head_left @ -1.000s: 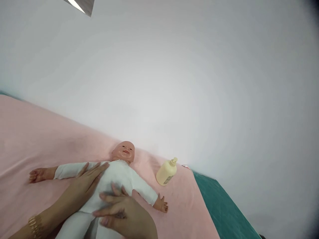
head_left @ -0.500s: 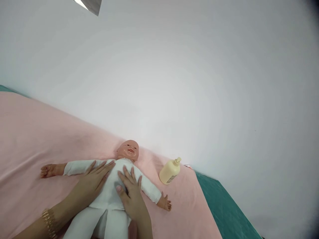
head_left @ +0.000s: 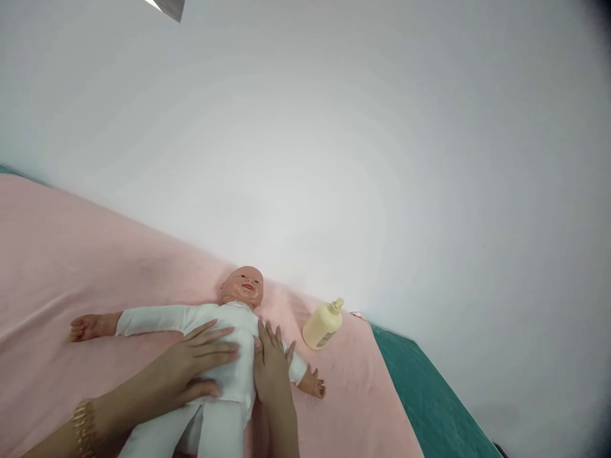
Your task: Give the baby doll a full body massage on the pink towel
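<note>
A baby doll (head_left: 229, 375) with a white cloth body lies on its back, head toward the wall and arms spread out. My left hand (head_left: 193, 366) rests flat across its torso with the fingers apart, pointing to the right. At the doll's side, near the armpit, my right hand (head_left: 274, 369) lies with outstretched fingers over the edge of the chest and the upper arm. Neither hand grips anything. A pale yellow pump bottle (head_left: 322, 326) stands to the right of the doll, just beyond its outstretched arm.
A pink cloth (head_left: 119, 254) covers the surface under the doll, with a teal surface (head_left: 420, 381) showing at the right. Behind rises a white wall (head_left: 334, 159). A small red and white item (head_left: 357, 315) lies at the cloth's far edge.
My left hand has slid from the doll's shoulder and upper chest down to the middle of its torso. My right hand has shifted from the chest outward to the doll's side.
</note>
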The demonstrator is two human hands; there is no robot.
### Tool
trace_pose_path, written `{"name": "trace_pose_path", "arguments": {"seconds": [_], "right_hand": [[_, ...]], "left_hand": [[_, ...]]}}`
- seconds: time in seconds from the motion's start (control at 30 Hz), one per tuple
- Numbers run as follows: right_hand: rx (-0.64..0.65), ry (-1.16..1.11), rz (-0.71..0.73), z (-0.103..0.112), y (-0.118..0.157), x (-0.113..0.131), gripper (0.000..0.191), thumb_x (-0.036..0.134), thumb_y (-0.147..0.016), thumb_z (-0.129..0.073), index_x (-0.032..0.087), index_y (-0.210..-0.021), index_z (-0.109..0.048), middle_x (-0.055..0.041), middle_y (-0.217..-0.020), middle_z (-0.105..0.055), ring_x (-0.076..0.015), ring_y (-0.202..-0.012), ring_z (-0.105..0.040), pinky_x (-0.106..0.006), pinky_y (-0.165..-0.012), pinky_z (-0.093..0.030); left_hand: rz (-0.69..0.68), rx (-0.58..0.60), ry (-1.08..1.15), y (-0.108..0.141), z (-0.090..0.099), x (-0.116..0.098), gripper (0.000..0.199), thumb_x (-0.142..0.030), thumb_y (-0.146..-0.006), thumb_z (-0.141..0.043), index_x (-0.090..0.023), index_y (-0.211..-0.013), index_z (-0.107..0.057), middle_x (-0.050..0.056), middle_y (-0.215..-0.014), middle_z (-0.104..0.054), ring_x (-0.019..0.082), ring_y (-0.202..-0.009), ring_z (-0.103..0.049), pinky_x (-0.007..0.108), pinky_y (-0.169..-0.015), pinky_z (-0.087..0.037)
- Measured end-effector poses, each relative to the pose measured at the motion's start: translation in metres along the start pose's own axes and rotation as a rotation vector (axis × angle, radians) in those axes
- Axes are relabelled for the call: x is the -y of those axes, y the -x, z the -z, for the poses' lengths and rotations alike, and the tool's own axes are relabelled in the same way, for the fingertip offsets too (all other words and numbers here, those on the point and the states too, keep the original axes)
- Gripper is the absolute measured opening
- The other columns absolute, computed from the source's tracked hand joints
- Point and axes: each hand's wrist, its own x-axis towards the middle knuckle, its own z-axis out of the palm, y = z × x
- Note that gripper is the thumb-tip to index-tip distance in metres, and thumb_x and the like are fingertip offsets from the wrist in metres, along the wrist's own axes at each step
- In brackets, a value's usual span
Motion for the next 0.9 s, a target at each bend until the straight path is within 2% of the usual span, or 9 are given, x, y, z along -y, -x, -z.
{"name": "trace_pose_path", "arguments": {"seconds": [0.07,0.17,0.27,0.4,0.47,0.63,0.77,0.83,0.9], "right_hand": [[0.018,0.040,-0.006,0.000,0.000,0.001,0.050,0.035,-0.099,-0.025,0.023,-0.146,-0.037,-0.0048,-0.154,-0.031,-0.0284,-0.146,-0.017,-0.064,-0.113,0.005],[0.019,0.065,-0.001,0.001,0.000,0.002,0.050,0.035,-0.100,-0.024,0.023,-0.147,-0.037,-0.0055,-0.154,-0.031,-0.0280,-0.146,-0.018,-0.064,-0.114,0.003],[0.029,0.071,-0.002,0.000,-0.001,0.001,0.050,0.035,-0.100,-0.024,0.022,-0.147,-0.037,-0.0064,-0.154,-0.032,-0.0285,-0.146,-0.018,-0.064,-0.114,0.002],[0.028,0.078,0.001,0.000,-0.001,0.001,0.050,0.035,-0.100,-0.024,0.023,-0.147,-0.037,-0.0066,-0.153,-0.032,-0.0286,-0.146,-0.019,-0.065,-0.113,0.002],[0.029,0.081,-0.002,-0.001,0.000,0.001,0.050,0.035,-0.100,-0.024,0.022,-0.146,-0.037,-0.0067,-0.153,-0.032,-0.0286,-0.145,-0.019,-0.065,-0.113,0.002],[0.025,0.081,-0.003,-0.001,-0.001,0.002,0.051,0.036,-0.100,-0.023,0.022,-0.147,-0.037,-0.0070,-0.153,-0.033,-0.0287,-0.145,-0.020,-0.065,-0.113,0.002],[0.030,0.073,-0.008,0.001,-0.001,0.003,0.051,0.036,-0.100,-0.024,0.022,-0.146,-0.038,-0.0073,-0.153,-0.033,-0.0286,-0.145,-0.020,-0.065,-0.113,0.002],[0.033,0.069,-0.007,0.001,-0.001,0.003,0.051,0.036,-0.100,-0.023,0.022,-0.146,-0.038,-0.0072,-0.153,-0.033,-0.0287,-0.145,-0.019,-0.065,-0.113,0.002],[0.037,0.068,-0.004,0.002,0.000,0.003,0.051,0.036,-0.100,-0.023,0.022,-0.147,-0.037,-0.0072,-0.154,-0.032,-0.0290,-0.145,-0.019,-0.065,-0.113,0.002]], "left_hand": [[-0.062,0.073,0.036,-0.002,0.005,-0.007,0.045,-0.040,-0.089,-0.061,-0.035,-0.133,-0.054,-0.001,-0.131,-0.061,0.020,-0.134,-0.043,0.040,-0.118,-0.023],[-0.070,0.145,0.066,-0.005,0.010,-0.014,0.036,-0.037,-0.092,-0.056,-0.038,-0.128,-0.059,-0.004,-0.130,-0.061,0.018,-0.134,-0.042,0.038,-0.119,-0.022],[-0.017,0.200,0.084,-0.007,0.014,-0.016,0.037,-0.039,-0.093,-0.054,-0.040,-0.129,-0.057,-0.004,-0.136,-0.055,0.019,-0.137,-0.038,0.041,-0.118,-0.022],[0.078,0.231,0.068,-0.008,0.015,-0.015,0.050,-0.047,-0.092,-0.053,-0.039,-0.141,-0.044,0.000,-0.146,-0.044,0.024,-0.141,-0.030,0.049,-0.117,-0.019],[0.107,0.202,0.060,-0.008,0.011,-0.011,0.054,-0.048,-0.091,-0.052,-0.037,-0.143,-0.040,0.001,-0.148,-0.040,0.025,-0.141,-0.029,0.049,-0.117,-0.019],[0.251,-0.037,-0.024,-0.001,-0.009,0.007,0.047,-0.042,-0.097,-0.043,-0.032,-0.142,-0.043,0.002,-0.150,-0.038,0.023,-0.141,-0.031,0.046,-0.116,-0.024],[0.419,-0.070,-0.154,0.003,-0.016,0.018,0.050,-0.042,-0.097,-0.034,-0.026,-0.144,-0.042,0.003,-0.149,-0.039,0.026,-0.140,-0.032,0.052,-0.113,-0.028],[0.518,-0.095,-0.233,0.004,-0.014,0.019,0.050,-0.040,-0.096,-0.031,-0.025,-0.142,-0.046,0.003,-0.146,-0.044,0.028,-0.138,-0.036,0.058,-0.113,-0.025],[0.559,-0.108,-0.302,0.004,-0.011,0.018,0.050,-0.038,-0.095,-0.031,-0.024,-0.138,-0.051,0.003,-0.143,-0.048,0.029,-0.136,-0.039,0.061,-0.113,-0.020]]}}
